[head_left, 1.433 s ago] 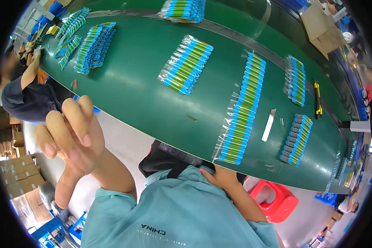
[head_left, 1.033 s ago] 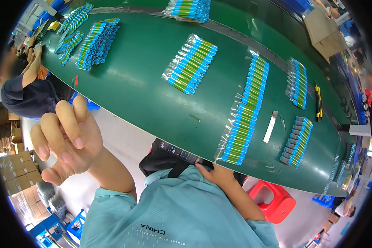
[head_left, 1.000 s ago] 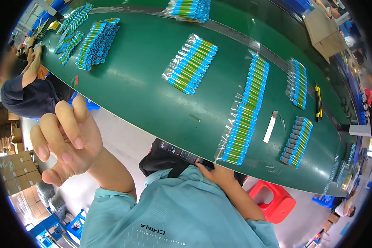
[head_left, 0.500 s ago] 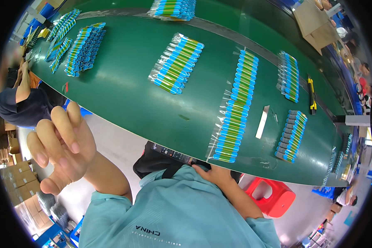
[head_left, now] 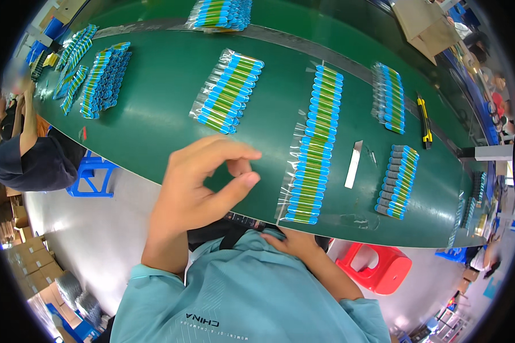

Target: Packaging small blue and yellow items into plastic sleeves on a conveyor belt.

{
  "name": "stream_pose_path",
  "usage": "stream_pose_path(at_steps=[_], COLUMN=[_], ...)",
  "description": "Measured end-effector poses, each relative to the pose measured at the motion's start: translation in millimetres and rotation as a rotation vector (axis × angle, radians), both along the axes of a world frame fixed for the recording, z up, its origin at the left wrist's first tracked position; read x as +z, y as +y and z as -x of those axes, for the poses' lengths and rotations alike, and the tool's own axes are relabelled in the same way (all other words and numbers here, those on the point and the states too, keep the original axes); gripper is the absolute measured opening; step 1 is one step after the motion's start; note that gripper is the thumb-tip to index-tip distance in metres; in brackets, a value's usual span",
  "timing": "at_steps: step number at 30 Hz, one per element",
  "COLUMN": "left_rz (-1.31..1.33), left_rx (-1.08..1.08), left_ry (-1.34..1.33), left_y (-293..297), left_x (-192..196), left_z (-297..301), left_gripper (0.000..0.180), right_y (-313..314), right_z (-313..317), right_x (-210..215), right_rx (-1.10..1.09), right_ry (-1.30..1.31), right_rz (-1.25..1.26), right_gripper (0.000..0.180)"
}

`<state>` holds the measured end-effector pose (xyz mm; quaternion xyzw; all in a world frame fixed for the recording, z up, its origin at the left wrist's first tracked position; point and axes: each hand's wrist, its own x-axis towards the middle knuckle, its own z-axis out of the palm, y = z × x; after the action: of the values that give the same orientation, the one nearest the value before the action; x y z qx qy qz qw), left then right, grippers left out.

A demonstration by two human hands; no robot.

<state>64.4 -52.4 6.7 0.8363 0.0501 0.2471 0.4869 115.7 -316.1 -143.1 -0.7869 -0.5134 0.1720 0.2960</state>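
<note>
My left hand [head_left: 203, 186] is raised over the near edge of the green table, thumb and forefinger curved apart, nothing between them. To its right, a long overlapping row of blue-and-green packets in clear wrapping [head_left: 315, 148] runs away from the table's front edge. Beyond the hand lies a shorter overlapping stack of similar packets [head_left: 233, 88]. My right hand [head_left: 296, 241] rests low against my body at the table's edge; its thumb shows but its other fingers are mostly hidden.
On the green tabletop [head_left: 154, 108] lie a white strip [head_left: 354, 164], a yellow-and-black cutter [head_left: 424, 121] and grey-ended packets [head_left: 396, 182]. More packet stacks [head_left: 105, 80] stand left, where a person [head_left: 31, 157] sits. A red stool [head_left: 377, 268] and a blue stool [head_left: 92, 174] stand below.
My left hand has swung from the far left, off the table, rightward to the table's near edge. The right hand stays at the table's edge. The view has shifted slightly.
</note>
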Motion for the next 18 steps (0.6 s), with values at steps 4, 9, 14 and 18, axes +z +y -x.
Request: stream_pose_path(at_steps=[4, 9, 14, 18], left_rz=[-0.042, -0.274, -0.583, -0.536], left_rx=[0.066, 0.076, 0.141, 0.118], left_ry=[0.138, 0.306, 0.491, 0.434], left_y=[-18.1, -42.8, -56.6, -49.7], left_x=[-16.1, -35.3, -43.1, -39.1], left_z=[-21.0, -42.1, -51.1, -56.5], left_gripper=[0.026, 0.047, 0.078, 0.069], right_y=[-14.4, -36.9, -63.0, -90.9], right_z=[1.4, 1.5, -35.8, -101.0], right_x=[-2.4, 22.4, 69.5, 97.8], right_rx=[-0.043, 0.054, -0.077, -0.764], right_ry=[-0.168, -0.13, -0.361, -0.513], right_rz=[-0.316, -0.539, -0.742, -0.903], right_gripper=[0.041, 0.02, 0.019, 0.026])
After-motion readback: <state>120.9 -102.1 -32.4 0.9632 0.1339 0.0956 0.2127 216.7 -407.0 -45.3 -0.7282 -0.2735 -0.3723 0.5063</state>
